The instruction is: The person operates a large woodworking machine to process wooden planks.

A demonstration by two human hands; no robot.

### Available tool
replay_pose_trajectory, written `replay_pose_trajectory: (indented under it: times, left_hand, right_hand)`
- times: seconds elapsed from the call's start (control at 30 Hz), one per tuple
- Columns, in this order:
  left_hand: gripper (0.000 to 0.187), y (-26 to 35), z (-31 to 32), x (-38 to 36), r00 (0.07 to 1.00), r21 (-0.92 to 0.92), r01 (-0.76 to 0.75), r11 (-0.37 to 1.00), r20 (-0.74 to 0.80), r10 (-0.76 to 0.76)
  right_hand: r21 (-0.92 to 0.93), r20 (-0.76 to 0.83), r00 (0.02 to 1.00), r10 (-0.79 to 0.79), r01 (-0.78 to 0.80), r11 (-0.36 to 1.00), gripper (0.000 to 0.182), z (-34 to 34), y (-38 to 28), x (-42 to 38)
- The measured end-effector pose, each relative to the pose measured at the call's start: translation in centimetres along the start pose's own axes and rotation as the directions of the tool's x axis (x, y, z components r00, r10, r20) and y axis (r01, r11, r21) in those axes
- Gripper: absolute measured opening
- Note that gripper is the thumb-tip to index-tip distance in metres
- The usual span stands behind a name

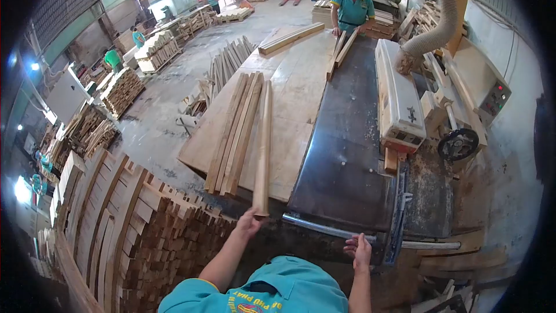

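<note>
On the desk (289, 139), near edge: left hand (248, 224) at the near end of a long board (262, 150); the end pokes just past the edge, the rest lies lengthwise on top.
Left grip: closed on that board end, fingers wrapped round it.
Right grip: right hand (359, 248) loosely open, fingers part bent, nothing seen in it; right by the metal bar (324, 226) at the front of the dark machine bed (347, 150). Contact with bar: cannot tell.
Long board: just right of the row of strips (234, 139), roughly parallel, well apart from the machine head (399, 104).
Row of strips: about four, side by side, near ends close to desk edge, no hand on them.
Far end: co-worker (354, 8) with hands at two wood pieces (341, 55); more lumber (291, 38) lies across the desk's far part.
Left of desk: large wood stack (168, 243), low, near the person.
Right side: handwheel (458, 144), ribbed hose (437, 32) down to the machine head.
Progress: looks partway, my judgement; one board in hand, row of strips not picked up, two pieces at the co-worker. Which pieces are finished: cannot tell.
</note>
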State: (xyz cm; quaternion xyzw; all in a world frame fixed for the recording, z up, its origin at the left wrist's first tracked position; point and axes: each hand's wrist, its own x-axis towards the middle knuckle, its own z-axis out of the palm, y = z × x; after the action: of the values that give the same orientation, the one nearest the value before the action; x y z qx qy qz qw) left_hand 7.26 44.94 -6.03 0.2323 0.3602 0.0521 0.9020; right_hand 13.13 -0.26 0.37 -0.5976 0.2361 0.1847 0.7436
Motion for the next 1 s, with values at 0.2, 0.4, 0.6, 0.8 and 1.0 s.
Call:
replay_pose_trajectory:
  times: [0.2,0.4,0.6,0.8,1.0]
  left_hand:
    - [0.043,-6.5,6.3,-6.4,0.981,0.433,0.027,0.901,0.162,-0.107]
    - [0.040,-11.0,8.2,-9.1,0.878,0.629,0.191,0.754,0.234,-0.418]
    - [0.062,-13.5,8.0,-5.7,0.936,0.856,-0.221,0.468,0.321,-0.145]
    - [0.072,-14.7,13.3,-2.9,0.940,0.875,-0.342,0.343,0.310,0.146]
    - [0.084,-23.5,13.6,-3.7,0.727,0.757,-0.644,0.109,0.650,-0.220]
  right_hand:
    - [-0.230,0.415,0.908,-0.049,0.157,0.960,0.031,4.8,2.1,-0.3]
    - [-0.165,0.526,0.848,-0.067,0.179,0.970,0.035,7.6,3.9,-2.1]
    - [-0.139,0.326,0.900,-0.290,0.349,0.927,0.033,-0.5,6.7,-3.8]
    - [-0.121,-0.025,0.961,-0.275,0.270,0.955,0.034,-11.9,10.5,-11.2]
    - [-0.093,-0.322,0.944,-0.073,0.045,0.995,0.035,-17.1,16.6,-21.4]
